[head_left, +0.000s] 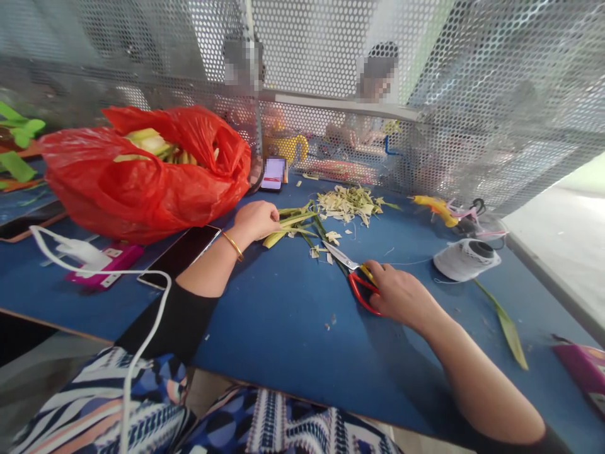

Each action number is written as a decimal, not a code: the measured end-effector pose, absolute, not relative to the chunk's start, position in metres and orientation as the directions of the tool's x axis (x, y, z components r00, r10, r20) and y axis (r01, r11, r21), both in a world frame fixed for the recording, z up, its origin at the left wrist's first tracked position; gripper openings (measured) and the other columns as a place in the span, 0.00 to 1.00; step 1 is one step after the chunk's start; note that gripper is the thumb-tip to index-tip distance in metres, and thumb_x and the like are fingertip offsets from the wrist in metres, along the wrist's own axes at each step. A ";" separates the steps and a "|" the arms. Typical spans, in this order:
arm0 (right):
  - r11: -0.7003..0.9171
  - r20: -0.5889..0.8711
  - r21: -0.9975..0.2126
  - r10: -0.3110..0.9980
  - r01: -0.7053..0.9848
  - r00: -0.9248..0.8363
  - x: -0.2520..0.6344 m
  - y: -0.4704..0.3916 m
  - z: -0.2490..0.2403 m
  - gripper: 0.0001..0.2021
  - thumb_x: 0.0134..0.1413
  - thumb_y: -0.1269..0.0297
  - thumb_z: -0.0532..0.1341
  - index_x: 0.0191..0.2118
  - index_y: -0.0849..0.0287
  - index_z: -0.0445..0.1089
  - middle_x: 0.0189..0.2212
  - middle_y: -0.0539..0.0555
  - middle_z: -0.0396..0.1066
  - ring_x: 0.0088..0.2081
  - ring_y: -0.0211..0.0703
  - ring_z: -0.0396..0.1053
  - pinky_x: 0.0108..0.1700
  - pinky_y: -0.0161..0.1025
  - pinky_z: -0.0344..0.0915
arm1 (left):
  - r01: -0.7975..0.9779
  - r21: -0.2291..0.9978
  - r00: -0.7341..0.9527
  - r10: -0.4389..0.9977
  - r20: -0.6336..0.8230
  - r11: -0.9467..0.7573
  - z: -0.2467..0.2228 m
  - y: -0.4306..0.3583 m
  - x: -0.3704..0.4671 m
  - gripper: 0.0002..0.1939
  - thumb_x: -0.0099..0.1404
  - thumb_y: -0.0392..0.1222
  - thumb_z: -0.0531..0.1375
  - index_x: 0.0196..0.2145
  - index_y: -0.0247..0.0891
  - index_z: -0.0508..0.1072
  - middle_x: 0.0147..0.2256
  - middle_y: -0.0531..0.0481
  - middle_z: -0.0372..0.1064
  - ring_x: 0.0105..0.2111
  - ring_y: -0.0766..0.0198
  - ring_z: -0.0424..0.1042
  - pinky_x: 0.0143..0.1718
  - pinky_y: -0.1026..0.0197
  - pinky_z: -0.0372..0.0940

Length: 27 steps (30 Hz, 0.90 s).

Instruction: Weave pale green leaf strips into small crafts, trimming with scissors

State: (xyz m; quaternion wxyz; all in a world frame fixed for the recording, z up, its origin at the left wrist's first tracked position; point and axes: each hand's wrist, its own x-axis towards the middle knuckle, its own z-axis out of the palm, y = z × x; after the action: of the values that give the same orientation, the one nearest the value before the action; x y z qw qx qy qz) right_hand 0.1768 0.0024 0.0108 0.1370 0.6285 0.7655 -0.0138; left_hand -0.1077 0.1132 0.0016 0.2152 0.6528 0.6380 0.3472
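Observation:
Near the middle of the blue table [283, 328], my left hand [256, 222] is closed on a bundle of green-yellow plant stalks [293, 222], whose leafy ends point right. To the right of it, my right hand [394, 290] touches the handles of scissors [362, 287] with red and yellow grips; their blades point up and left toward the stalks. My right fingers are bent over the yellow handle. Small cut pieces lie around the blade tips. Behind them is a pile of pale trimmings [348, 203].
A red plastic bag [151, 176] of stalks stands at the left, beside phones, a white cable [163, 296] and a purple box [111, 265]. A white thread spool [466, 260] and a long leaf [505, 325] lie right. A perforated metal screen [321, 63] stands behind; people are beyond it.

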 end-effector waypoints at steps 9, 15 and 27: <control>0.080 -0.209 -0.707 0.926 0.703 -0.315 0.197 0.014 0.006 0.30 0.45 0.66 0.59 0.59 0.59 0.65 0.32 0.50 0.72 0.24 0.35 0.64 0.27 0.34 0.60 | 0.985 0.170 0.025 0.999 -0.035 -0.019 0.013 0.106 -0.098 0.07 0.55 0.45 0.66 0.33 0.44 0.81 0.37 0.49 0.79 0.37 0.58 0.74 0.29 0.62 0.58; -0.123 -0.292 -0.783 0.938 0.610 -0.185 0.194 0.025 0.000 0.27 0.39 0.61 0.64 0.50 0.60 0.71 0.26 0.49 0.70 0.24 0.36 0.63 0.26 0.35 0.59 | 0.977 0.208 0.056 0.998 -0.011 -0.052 0.007 0.110 -0.104 0.08 0.55 0.44 0.67 0.34 0.43 0.79 0.37 0.49 0.78 0.37 0.58 0.74 0.29 0.61 0.58; -0.006 0.122 -0.469 0.990 0.883 0.072 0.212 0.030 -0.011 0.25 0.46 0.57 0.62 0.52 0.59 0.68 0.32 0.55 0.76 0.30 0.48 0.72 0.31 0.40 0.63 | 0.969 0.209 0.129 0.991 0.020 -0.131 0.003 0.111 -0.100 0.02 0.55 0.40 0.65 0.28 0.42 0.78 0.34 0.48 0.77 0.38 0.55 0.74 0.31 0.60 0.58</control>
State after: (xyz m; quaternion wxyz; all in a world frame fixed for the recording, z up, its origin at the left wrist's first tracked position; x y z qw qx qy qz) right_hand 0.2117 0.0297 -0.0110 -0.2184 0.6987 0.6702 -0.1224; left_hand -0.1003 0.1112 0.0031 0.0723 0.7479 0.6553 0.0769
